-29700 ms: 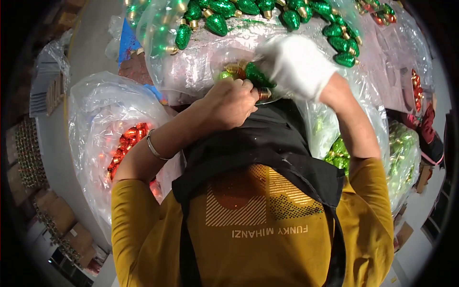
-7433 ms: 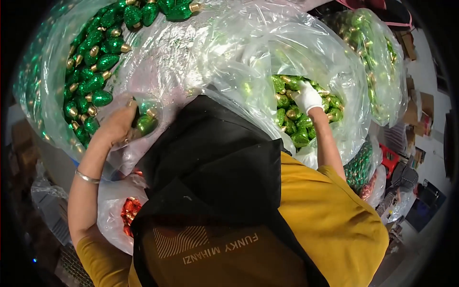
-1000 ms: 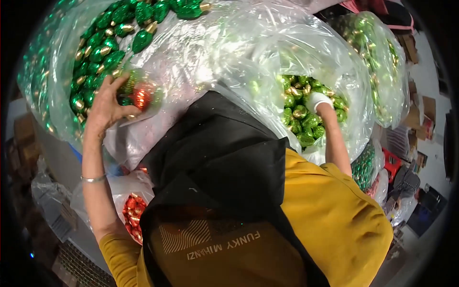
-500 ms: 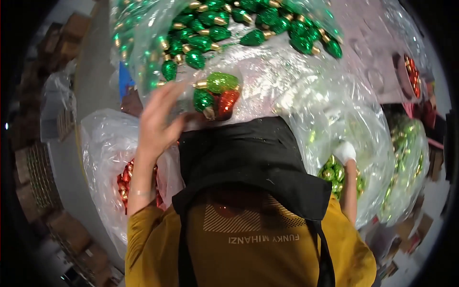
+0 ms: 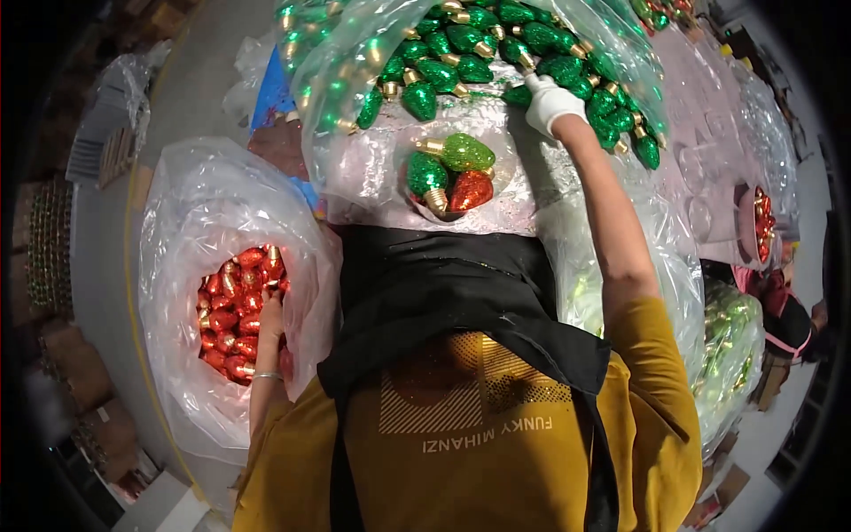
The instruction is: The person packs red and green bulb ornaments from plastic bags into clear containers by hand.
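Three glittery bulb-shaped ornaments with gold caps sit together on the plastic-covered table in front of me: a light green bulb (image 5: 468, 152), a dark green bulb (image 5: 426, 171) and a red bulb (image 5: 471, 190). My right hand (image 5: 556, 102), in a white glove, reaches to the far pile of dark green bulbs (image 5: 465, 37). Its fingers are closed at a green bulb ornament (image 5: 517, 95) on the near side of that pile. Down at the left, my left hand (image 5: 271, 321) is inside a bag among red bulbs (image 5: 225, 321); its fingertips are mostly hidden.
A clear plastic bag (image 5: 182, 213) surrounds the red bulbs. Its counterpart on the right (image 5: 576, 257) is partly under my right arm. Farther right stand a bag of light green ornaments (image 5: 729, 341) and a container of red ones (image 5: 764, 222).
My left hand has gone from beside the three bulbs down into the red bulbs' bag. My right hand has left the light green bulbs' bag and reached forward to the dark green pile.
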{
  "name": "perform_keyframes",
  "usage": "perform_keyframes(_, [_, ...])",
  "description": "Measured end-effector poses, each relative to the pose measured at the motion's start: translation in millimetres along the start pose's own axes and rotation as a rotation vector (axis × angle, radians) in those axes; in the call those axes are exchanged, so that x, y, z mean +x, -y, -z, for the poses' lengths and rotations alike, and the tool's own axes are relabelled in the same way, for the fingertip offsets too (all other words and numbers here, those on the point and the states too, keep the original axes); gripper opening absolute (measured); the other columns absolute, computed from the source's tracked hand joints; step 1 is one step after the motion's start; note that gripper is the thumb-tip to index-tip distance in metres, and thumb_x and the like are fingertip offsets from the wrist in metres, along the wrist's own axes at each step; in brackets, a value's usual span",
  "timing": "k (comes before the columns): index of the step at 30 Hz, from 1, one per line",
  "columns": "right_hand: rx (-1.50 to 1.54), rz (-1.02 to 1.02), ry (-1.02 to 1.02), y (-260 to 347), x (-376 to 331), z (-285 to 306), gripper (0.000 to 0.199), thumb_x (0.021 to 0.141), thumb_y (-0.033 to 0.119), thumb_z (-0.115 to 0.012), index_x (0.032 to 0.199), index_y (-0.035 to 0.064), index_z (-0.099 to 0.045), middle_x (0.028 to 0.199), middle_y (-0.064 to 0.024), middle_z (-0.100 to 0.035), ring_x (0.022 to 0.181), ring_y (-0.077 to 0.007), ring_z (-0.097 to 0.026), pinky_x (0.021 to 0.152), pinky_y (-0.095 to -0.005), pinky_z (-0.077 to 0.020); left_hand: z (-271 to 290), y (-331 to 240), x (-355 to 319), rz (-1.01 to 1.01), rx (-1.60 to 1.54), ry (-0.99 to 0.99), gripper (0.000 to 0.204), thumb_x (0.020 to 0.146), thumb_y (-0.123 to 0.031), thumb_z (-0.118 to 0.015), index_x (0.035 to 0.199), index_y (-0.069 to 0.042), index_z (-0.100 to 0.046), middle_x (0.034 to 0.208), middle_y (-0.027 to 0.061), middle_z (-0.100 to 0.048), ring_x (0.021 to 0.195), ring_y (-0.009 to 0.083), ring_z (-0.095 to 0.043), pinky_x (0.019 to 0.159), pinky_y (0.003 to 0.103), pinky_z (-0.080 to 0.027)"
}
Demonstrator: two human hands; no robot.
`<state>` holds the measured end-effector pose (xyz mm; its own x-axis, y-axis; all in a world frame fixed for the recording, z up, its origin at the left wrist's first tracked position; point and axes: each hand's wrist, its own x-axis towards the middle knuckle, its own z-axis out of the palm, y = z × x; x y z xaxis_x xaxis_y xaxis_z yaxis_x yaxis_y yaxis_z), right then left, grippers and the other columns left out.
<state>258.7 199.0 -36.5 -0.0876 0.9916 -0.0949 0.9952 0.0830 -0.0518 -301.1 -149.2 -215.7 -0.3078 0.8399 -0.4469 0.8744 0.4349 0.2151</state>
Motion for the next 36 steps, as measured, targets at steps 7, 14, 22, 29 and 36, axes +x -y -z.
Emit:
perform_keyframes(7, [-0.03, -0.086, 0.251, -35.1, 57.3, -18.6, 0.046, 0.079, 0.023, -0.059, 0.122, 0.01, -0.053, 0.109, -0.0187, -0.064, 0.101, -0.0348, -0.061, 0.085, -0.0418, -0.0481, 10.9, 45.4, 17.9, -0.208, -0.005, 0.071, 0.055, 0.072, -0.008, -0.065, 0.123, 0.001, -0.049, 0.136, 0.0276, -0.038, 0.105, 0.0433, -0.055, 0.092, 0.044, -0.046])
perform_keyframes(14, [0.168, -0.095, 0.137, -32.4, -59.4, -1.1, 0.047, 0.076, 0.028, -0.069, 0.113, 0.0026, -0.056, 0.094, -0.0181, -0.068, 0.088, -0.0272, -0.066, 0.074, -0.0386, -0.0502, 26.1, 15.1, 19.3, -0.27, 0.257, 0.05, 0.038, 0.072, -0.001, -0.059, 0.11, 0.002, -0.054, 0.112, 0.0237, -0.057, 0.09, 0.0391, -0.061, 0.078, 0.042, -0.05])
perform_keyframes(22, [1.592, 0.03, -0.131, -13.6, -148.2, 36.8, 0.046, 0.083, 0.022, -0.065, 0.12, -0.0014, -0.053, 0.106, -0.007, -0.062, 0.09, -0.0149, -0.06, 0.08, -0.0275, -0.0473, 209.5, -117.7, -33.3, -0.097, -0.61, -0.296, 0.042, 0.079, -0.014, -0.071, 0.116, 0.002, -0.06, 0.11, 0.0162, -0.065, 0.099, 0.0214, -0.062, 0.087, 0.032, -0.048])
perform_keyframes(29, [1.609, 0.218, -0.161, 46.2, -131.5, 55.8, 0.048, 0.083, 0.022, -0.065, 0.122, -0.0008, -0.052, 0.112, -0.0069, -0.06, 0.094, -0.0145, -0.058, 0.084, -0.027, -0.0459, 213.7, -346.5, -43.8, -1.08, -0.684, -0.51, 0.041, 0.072, -0.008, -0.076, 0.11, -0.002, -0.062, 0.112, 0.0112, -0.065, 0.104, 0.0209, -0.06, 0.092, 0.033, -0.046])
perform_keyframes(36, [1.077, 0.293, 0.078, 54.8, -130.1, 79.0, 0.051, 0.08, 0.026, -0.068, 0.121, 0.0, -0.054, 0.107, -0.0106, -0.062, 0.089, -0.0123, -0.059, 0.079, -0.0277, -0.0467, 156.4, -390.8, -6.5, -1.162, -0.234, -0.62, 0.041, 0.072, -0.018, -0.076, 0.108, -0.006, -0.064, 0.104, 0.0107, -0.064, 0.093, 0.025, -0.059, 0.091, 0.037, -0.038])
